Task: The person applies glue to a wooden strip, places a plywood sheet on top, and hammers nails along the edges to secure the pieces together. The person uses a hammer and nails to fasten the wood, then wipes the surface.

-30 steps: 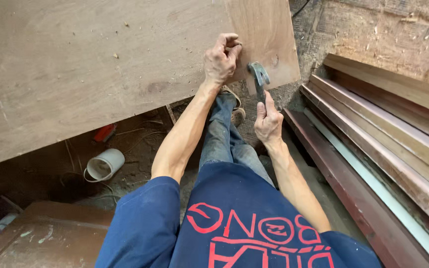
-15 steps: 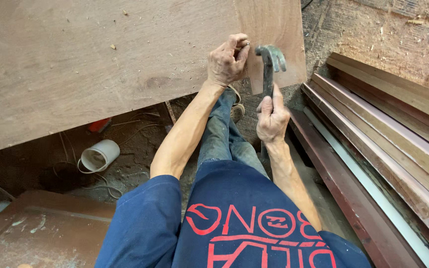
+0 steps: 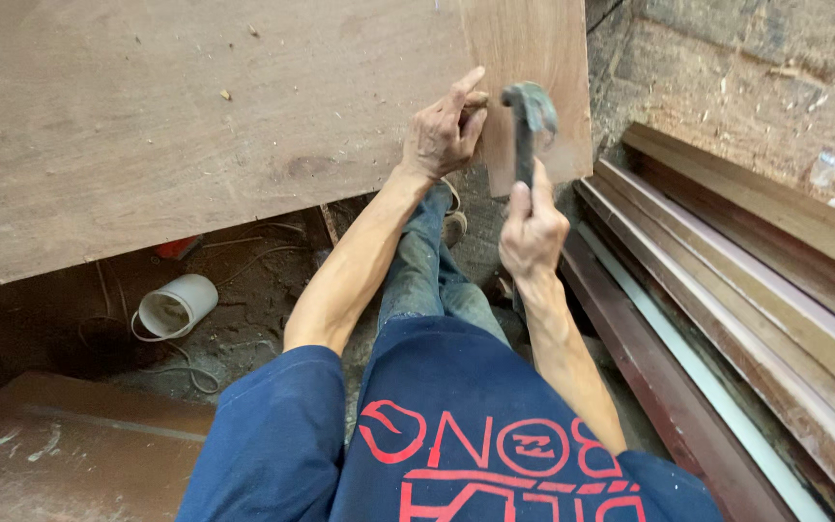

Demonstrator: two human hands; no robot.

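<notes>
A large brown plywood sheet (image 3: pixel 195 126) fills the upper left of the head view. My left hand (image 3: pixel 445 135) rests on its right part, fingertips pinched together on the surface as if on something small that I cannot make out. My right hand (image 3: pixel 532 232) grips the handle of a hammer (image 3: pixel 528 121), whose grey metal head stands raised just to the right of the left fingers, over the narrow end of the sheet. Below the hands are my jeans-clad leg and a shoe on the dirt floor.
Long wooden boards and mouldings (image 3: pixel 727 290) lie stacked along the right side beside a brick wall (image 3: pixel 746 68). A white plastic pipe fitting (image 3: pixel 176 307) lies on the dirt under the sheet. A brown panel (image 3: pixel 70 454) sits at bottom left.
My right hand has lifted the hammer, so its head now stands higher and closer to the left fingers. The left hand has kept its place on the sheet.
</notes>
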